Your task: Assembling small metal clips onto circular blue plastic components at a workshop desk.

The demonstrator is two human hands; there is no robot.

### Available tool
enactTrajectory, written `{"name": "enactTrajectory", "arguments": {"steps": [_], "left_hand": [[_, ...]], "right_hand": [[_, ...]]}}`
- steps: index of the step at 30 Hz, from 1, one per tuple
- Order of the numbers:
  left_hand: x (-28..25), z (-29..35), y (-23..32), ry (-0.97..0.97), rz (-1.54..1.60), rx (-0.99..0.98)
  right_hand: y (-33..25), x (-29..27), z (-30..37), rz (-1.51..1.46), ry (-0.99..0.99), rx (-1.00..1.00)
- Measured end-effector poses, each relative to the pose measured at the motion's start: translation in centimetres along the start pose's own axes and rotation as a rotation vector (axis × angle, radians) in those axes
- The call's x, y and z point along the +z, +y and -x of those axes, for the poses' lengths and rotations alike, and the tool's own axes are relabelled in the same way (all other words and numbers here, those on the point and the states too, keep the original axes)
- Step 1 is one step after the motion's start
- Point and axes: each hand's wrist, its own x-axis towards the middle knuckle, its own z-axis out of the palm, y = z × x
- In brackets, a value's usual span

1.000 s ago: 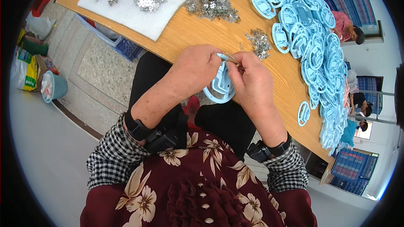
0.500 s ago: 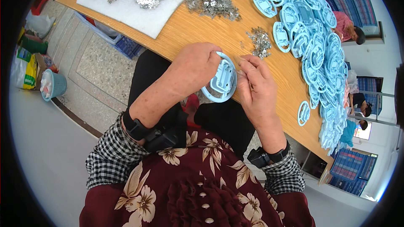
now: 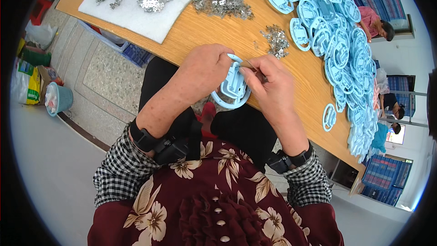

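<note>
In front of my lap, at the table's edge, I hold a light-blue oval plastic ring-shaped part (image 3: 233,105) with a raised frame inside it. My left hand (image 3: 201,72) is closed on its upper left rim. My right hand (image 3: 273,84) is in a pinch at the part's upper right side, thumb against the inner frame. Something thin shows at its fingertips, too small to name. Beyond my hands on the table lies a small heap of shiny metal pieces (image 3: 276,42). A single similar blue part (image 3: 329,117) lies to the right.
A large pile of blue plastic parts (image 3: 339,50) covers the table's right side. Metal pieces lie in a bigger heap (image 3: 223,1) and on a white foam sheet (image 3: 170,23). Blue crates (image 3: 136,52) stand below at the left. Other people (image 3: 377,22) are at the far right.
My right hand has moved left, bringing its fingertips from beside the blue part onto its upper right side. My left hand still grips the part, both slightly further left in view.
</note>
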Motion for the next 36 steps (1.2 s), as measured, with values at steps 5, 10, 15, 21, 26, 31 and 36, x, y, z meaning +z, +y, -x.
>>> {"name": "enactTrajectory", "arguments": {"steps": [5, 10, 15, 21, 26, 31, 36], "left_hand": [[0.0, 0.0, -0.5, 0.036, -0.048, 0.030], [0.2, -0.1, -0.4, 0.030, -0.030, 0.023], [0.1, -0.1, -0.1, 0.013, -0.025, -0.013], [0.3, 0.0, -0.3, 0.081, -0.067, 0.104], [0.0, 0.0, 0.1, 0.031, -0.038, 0.024], [0.4, -0.1, -0.5, 0.072, -0.060, 0.068], [0.2, -0.1, -0.3, -0.009, 0.047, -0.004]], "right_hand": [[0.0, 0.4, -0.9, 0.088, -0.020, -0.064], [-0.2, 0.4, -0.9, 0.164, -0.014, -0.088], [-0.1, 0.5, -0.7, 0.062, -0.015, 0.001], [-0.7, 0.7, 0.1, 0.244, -0.007, -0.186], [-1.5, -1.2, 0.8, 0.108, -0.028, -0.063], [-0.6, -1.3, 1.6, 0.179, -0.035, -0.114], [-0.1, -0.6, 2.3, 0.338, -0.026, -0.114]]}}
